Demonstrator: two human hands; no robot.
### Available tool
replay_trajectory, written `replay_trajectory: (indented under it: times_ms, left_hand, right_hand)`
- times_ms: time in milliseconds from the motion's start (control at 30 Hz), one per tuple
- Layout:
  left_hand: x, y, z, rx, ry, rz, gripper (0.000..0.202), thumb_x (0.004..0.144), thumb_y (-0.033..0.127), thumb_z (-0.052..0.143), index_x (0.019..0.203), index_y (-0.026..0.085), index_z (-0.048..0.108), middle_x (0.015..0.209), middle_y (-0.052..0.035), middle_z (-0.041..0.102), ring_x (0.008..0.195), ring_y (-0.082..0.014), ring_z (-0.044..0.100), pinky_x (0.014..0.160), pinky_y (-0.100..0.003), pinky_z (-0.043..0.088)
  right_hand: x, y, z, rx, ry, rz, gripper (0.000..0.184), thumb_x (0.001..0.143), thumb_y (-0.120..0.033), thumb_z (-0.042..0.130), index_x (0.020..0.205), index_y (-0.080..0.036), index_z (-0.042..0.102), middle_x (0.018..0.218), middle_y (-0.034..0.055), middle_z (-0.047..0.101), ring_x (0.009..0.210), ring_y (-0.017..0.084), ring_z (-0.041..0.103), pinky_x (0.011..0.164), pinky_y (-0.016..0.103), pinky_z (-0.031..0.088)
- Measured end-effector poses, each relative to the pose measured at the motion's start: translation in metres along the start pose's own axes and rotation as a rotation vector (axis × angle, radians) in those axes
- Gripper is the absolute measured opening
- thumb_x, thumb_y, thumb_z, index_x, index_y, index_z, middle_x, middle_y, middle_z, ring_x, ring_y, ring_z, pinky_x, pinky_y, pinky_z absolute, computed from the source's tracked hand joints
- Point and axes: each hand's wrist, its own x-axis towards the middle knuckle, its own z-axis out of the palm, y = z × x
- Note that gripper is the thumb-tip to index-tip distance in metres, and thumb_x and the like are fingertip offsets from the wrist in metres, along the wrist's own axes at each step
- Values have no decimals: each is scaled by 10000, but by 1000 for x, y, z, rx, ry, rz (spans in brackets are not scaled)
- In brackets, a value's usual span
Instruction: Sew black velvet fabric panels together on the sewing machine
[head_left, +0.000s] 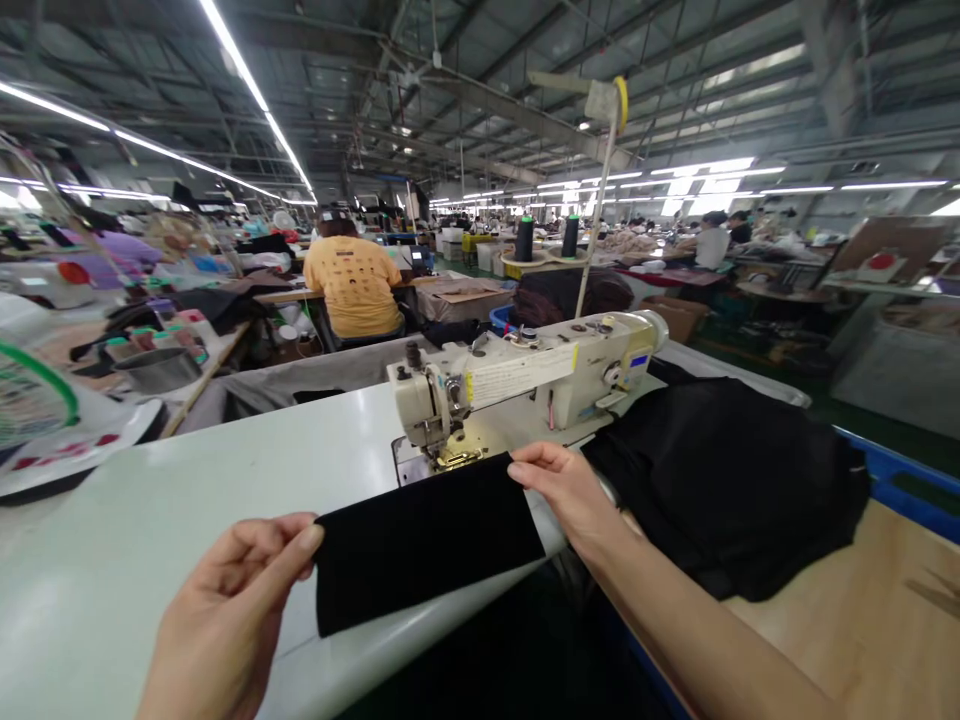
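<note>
A flat rectangular piece of black fabric (427, 540) hangs stretched between my two hands, over the front edge of the pale sewing table (225, 470). My left hand (240, 590) pinches its upper left corner between thumb and fingers. At the upper right corner, my right hand (559, 485) is closed on the same piece. Just behind the fabric stands a cream sewing machine (525, 375), its needle area and brass-coloured plate (459, 458) close to the fabric's top edge. To the right of my right hand lies a heap of black cloth (735, 470).
Thread cones (524, 240) stand on a holder behind the machine. A wooden board (862, 610) and a blue crate rim (907, 480) are at the right. A person in a yellow shirt (352, 280) sits ahead. Spools and a grey tin (159, 368) stand at left.
</note>
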Motion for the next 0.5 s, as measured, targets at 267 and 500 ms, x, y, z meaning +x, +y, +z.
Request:
replay_trajectory:
  times_ms: [267, 500]
  left_hand:
    - [0, 0, -3, -1, -5, 3, 424, 371, 233, 922, 513, 205, 524, 705, 33, 675, 767, -137, 591, 641, -176, 502]
    - [5, -13, -19, 230, 37, 295, 363, 528, 358, 841, 578, 219, 509, 754, 11, 707, 779, -186, 675, 604, -233, 520]
  right_hand:
    - [0, -1, -1, 58, -39, 8, 269, 593, -321, 900, 737, -194, 712, 701, -29, 675, 677, 118, 580, 702, 254, 437]
    - [-4, -7, 3, -78, -79, -33, 323, 611, -301, 843, 905, -205, 748, 868, 15, 718, 844, 174, 632, 804, 296, 485]
